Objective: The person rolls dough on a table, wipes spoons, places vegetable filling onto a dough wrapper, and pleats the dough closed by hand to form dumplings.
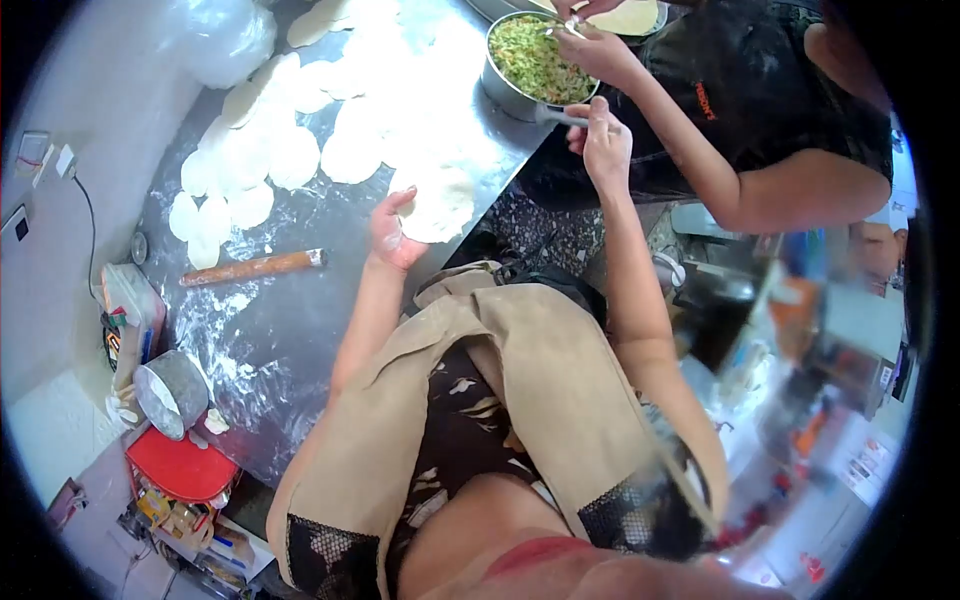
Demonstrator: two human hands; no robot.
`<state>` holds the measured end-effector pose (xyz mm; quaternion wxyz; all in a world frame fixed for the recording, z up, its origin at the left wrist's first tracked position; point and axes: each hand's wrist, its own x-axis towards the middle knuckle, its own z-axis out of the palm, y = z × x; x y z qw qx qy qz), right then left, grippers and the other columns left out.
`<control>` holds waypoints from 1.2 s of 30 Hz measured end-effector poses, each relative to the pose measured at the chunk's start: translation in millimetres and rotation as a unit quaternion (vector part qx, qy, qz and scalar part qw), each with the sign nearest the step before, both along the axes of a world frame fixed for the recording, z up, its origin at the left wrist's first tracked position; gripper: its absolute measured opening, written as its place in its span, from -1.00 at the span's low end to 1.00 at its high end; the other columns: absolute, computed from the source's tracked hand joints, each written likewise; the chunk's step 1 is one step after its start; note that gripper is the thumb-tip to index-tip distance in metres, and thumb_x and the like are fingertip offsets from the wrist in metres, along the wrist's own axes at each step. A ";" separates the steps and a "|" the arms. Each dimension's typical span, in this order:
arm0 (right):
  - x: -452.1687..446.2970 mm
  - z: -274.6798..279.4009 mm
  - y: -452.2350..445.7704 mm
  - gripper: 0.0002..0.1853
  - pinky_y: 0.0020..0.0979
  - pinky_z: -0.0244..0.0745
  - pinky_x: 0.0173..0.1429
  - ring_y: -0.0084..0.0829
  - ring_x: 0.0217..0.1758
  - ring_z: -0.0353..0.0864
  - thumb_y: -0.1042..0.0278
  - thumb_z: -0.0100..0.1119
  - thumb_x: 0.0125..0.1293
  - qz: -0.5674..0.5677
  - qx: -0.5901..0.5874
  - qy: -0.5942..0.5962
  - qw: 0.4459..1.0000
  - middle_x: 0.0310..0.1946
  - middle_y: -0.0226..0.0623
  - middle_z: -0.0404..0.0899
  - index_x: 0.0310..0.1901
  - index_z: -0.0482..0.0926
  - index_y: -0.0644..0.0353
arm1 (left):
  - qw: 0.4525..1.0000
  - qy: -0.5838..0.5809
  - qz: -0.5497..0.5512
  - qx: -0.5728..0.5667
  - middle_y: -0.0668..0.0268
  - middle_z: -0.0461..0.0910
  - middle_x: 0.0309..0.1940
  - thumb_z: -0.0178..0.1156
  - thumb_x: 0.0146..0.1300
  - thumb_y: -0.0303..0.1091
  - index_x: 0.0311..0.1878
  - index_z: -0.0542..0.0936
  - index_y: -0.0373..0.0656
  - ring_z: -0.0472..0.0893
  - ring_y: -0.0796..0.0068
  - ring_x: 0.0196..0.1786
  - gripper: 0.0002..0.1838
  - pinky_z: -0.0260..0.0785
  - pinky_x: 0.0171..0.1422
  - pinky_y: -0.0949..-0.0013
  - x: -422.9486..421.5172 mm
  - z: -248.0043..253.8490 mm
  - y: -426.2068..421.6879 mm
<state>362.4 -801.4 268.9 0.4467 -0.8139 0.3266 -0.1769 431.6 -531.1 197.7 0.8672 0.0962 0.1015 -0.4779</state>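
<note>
A round, flat dough wrapper (440, 204) rests on my left hand (394, 230), with my thumb over its edge, near the table's right side. My right hand (605, 150) grips the handle of a grey spoon (562, 117) beside the rim of a metal pot (512, 96). The spoon's far end is hard to make out against the pot. Chopped green and pinkish filling (540, 58) nearly fills the pot. Many more pale dough wrappers (295, 157) lie spread and overlapping on the floured metal table (300, 345).
A wooden rolling pin (255, 267) lies left on the table. Beyond it are a metal container (172, 392), a red stool (183, 465) and a plastic bag (228, 42). Another person's hands (597, 50) work over the pot, close to my right hand.
</note>
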 end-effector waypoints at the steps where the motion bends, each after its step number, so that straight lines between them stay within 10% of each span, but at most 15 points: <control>1: -1.8 -7.1 -0.6 -0.49 -0.54 0.37 -0.38 -0.59 -0.52 0.46 -0.01 -0.19 0.39 0.009 0.074 -0.070 0.995 -0.58 -0.33 0.51 -0.27 0.62 0.30 | 1.000 -0.009 -0.011 0.013 -0.08 0.25 0.21 0.01 0.07 -0.37 0.26 0.15 -0.38 0.26 -0.06 0.27 -0.35 0.06 0.35 -0.11 0.7 -3.3 -8.4; 10: 3.8 -30.6 -20.8 -0.77 -0.56 0.40 -0.37 -0.66 -0.47 0.45 0.27 0.15 0.26 -0.109 0.103 -0.190 0.970 -0.53 -0.49 0.50 -0.33 0.59 0.30 | 0.996 -0.035 -0.010 0.080 0.03 0.50 -0.03 -0.01 0.19 -0.27 0.08 0.36 -0.37 0.52 0.10 0.01 -0.56 0.37 0.15 0.09 28.0 -33.0 -110.5; 14: 10.8 -29.3 -34.7 -0.78 -0.30 0.43 -0.36 -0.25 -0.50 0.55 0.34 0.08 0.23 -0.100 -0.199 -0.093 0.970 -0.54 -0.14 0.56 -0.44 0.55 0.33 | 0.994 -0.045 -0.014 0.095 0.04 0.50 -0.05 -0.02 0.19 -0.27 0.05 0.38 -0.35 0.52 0.10 0.00 -0.59 0.38 0.13 0.09 32.1 -28.4 -130.4; 20: 38.4 -20.6 -39.2 -0.67 -0.12 0.43 -0.24 0.06 -0.42 0.53 0.23 -0.08 0.17 -0.081 -0.217 0.029 0.972 -0.55 0.10 0.51 -0.50 0.56 0.34 | 0.993 -0.029 -0.027 0.114 0.05 0.50 -0.05 -0.02 0.19 -0.30 0.05 0.37 -0.35 0.52 0.10 0.01 -0.59 0.38 0.13 0.09 32.4 -21.4 -134.8; 26: 67.5 -47.4 -29.0 -0.67 -0.16 0.44 -0.15 0.06 -0.35 0.56 0.22 -0.04 0.16 -0.114 -0.064 0.026 0.991 -0.50 0.12 0.54 -0.45 0.60 0.35 | 0.992 -0.023 -0.033 0.116 0.05 0.51 -0.05 -0.02 0.20 -0.30 0.05 0.37 -0.35 0.53 0.11 0.00 -0.60 0.38 0.13 0.10 38.3 -18.5 -139.6; 31: 72.2 -56.8 -24.2 -0.70 -0.48 0.51 -0.56 -0.43 -0.65 0.56 0.35 -0.02 0.26 -0.199 0.208 -0.127 0.949 -0.62 -0.16 0.53 -0.48 0.49 0.46 | 0.991 -0.034 -0.039 0.124 0.06 0.51 -0.07 -0.04 0.21 -0.29 0.04 0.38 -0.34 0.54 0.12 -0.02 -0.61 0.41 0.09 0.11 43.8 -15.1 -143.5; 36: 78.2 -68.4 -19.3 -0.71 -0.46 0.52 -0.56 -0.36 -0.64 0.56 0.37 -0.06 0.29 -0.252 0.270 -0.187 0.910 -0.59 -0.11 0.53 -0.38 0.47 0.51 | 0.989 -0.034 -0.013 0.144 0.08 0.53 -0.12 -0.06 0.24 -0.25 0.02 0.40 -0.32 0.56 0.15 -0.08 -0.62 0.44 0.03 0.12 58.6 -14.2 -158.6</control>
